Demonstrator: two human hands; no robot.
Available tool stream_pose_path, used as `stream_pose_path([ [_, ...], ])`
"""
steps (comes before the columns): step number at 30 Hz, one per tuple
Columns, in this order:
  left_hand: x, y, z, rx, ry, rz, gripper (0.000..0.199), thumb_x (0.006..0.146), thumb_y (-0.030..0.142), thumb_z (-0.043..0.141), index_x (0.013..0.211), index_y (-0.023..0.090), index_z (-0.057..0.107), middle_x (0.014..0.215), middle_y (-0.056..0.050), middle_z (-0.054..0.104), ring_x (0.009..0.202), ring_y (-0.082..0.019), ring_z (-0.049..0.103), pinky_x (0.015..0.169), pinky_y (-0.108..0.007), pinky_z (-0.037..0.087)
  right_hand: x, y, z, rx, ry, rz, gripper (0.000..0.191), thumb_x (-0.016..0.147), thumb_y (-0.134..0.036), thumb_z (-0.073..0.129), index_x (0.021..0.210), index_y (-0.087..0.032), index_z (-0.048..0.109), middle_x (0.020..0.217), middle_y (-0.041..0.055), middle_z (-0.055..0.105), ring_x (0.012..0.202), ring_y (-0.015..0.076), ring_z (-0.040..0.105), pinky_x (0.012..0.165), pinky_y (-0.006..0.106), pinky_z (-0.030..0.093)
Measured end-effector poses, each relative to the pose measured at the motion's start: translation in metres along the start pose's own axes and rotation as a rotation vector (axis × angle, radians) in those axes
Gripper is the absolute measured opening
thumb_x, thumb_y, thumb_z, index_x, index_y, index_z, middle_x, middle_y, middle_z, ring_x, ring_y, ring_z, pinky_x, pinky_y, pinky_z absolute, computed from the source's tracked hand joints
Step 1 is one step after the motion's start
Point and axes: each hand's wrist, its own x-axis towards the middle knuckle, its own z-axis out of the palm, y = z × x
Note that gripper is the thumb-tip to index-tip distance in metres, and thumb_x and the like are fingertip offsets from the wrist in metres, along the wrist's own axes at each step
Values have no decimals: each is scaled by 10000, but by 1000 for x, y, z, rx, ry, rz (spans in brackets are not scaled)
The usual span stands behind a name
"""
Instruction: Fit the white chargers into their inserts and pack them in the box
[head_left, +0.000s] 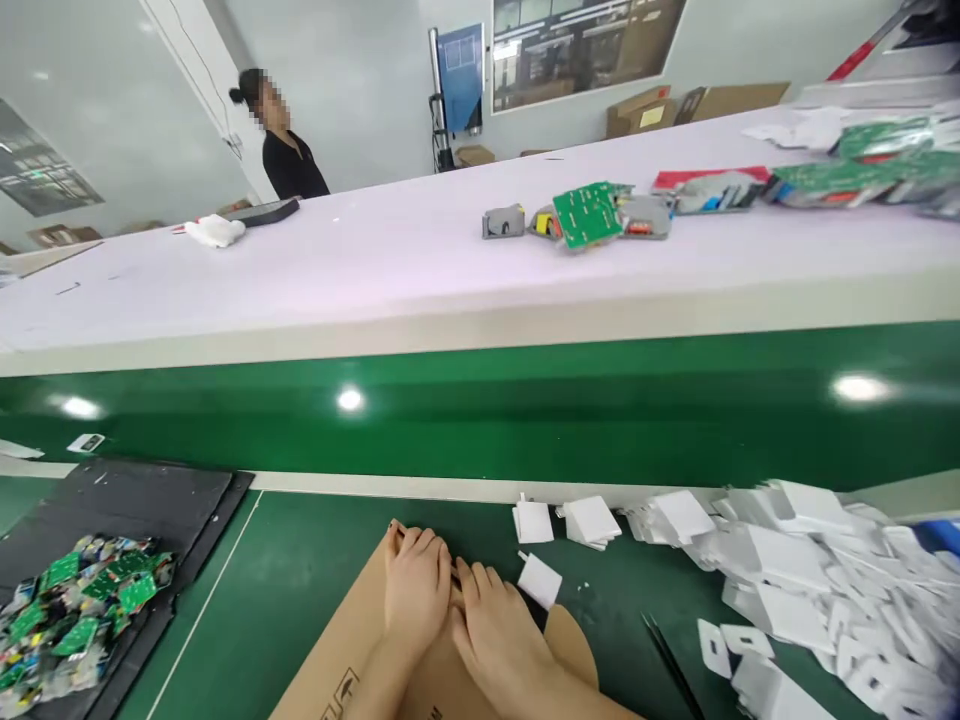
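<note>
A brown cardboard piece [352, 625] with printed black marks lies at the bottom middle, slanting up toward the far side of the green work surface. My left hand [417, 590] is on its upper end, fingers bent over the far edge. Close beside it on the right, my right hand [499, 630] also presses on the cardboard with curled fingers. Fingertips of both hands are partly hidden at the fold. A rounded cardboard flap [571, 645] sticks out past my right wrist. Near my right fingers lies a small white plastic housing [539, 580].
Right of me is a large heap of white plastic housings [817, 570]. A thin black tool [672, 665] lies before it. On the left, a black tray [150, 490] bears piled circuit boards [82, 610]. More boards [589, 215] lie on the raised white shelf [375, 260]; a person [289, 160] is beyond.
</note>
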Motion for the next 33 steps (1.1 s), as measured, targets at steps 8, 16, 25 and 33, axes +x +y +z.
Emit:
stream_pose_path([
  [8, 25, 2, -15, -14, -177, 17, 408, 1041, 170, 392, 768, 204, 693, 907, -88, 740, 984, -292, 622, 991, -519, 449, 25, -20, -25, 40, -131, 359, 452, 1079, -142, 296, 1118, -124, 746, 1155, 157, 736, 1096, 294, 690, 947, 397, 528],
  [16, 27, 0, -15, -70, -280, 0, 427, 1052, 205, 357, 921, 161, 761, 1035, -161, 726, 1090, -345, 570, 1052, -555, 401, 28, -20, -20, -12, -185, 382, 352, 1072, -154, 372, 1164, -113, 709, 1214, 177, 712, 1177, 293, 646, 1014, 407, 501],
  [25, 29, -2, -12, -168, -324, -60, 231, 1018, 369, 622, 1100, 170, 707, 1198, -84, 700, 1230, -282, 603, 1137, -553, 409, 30, -17, -18, -9, -206, 386, 260, 1045, -360, 638, 1204, -160, 685, 1255, 87, 695, 1180, 250, 663, 1031, 485, 545],
  [33, 7, -14, -46, -257, -131, -211, 270, 1066, 280, 448, 1159, 190, 685, 1243, -107, 692, 1224, -272, 621, 1111, -500, 449, 26, -11, -30, 71, -243, 458, 307, 1038, -395, 655, 1239, -165, 681, 1254, 91, 704, 1102, 232, 700, 963, 455, 595],
])
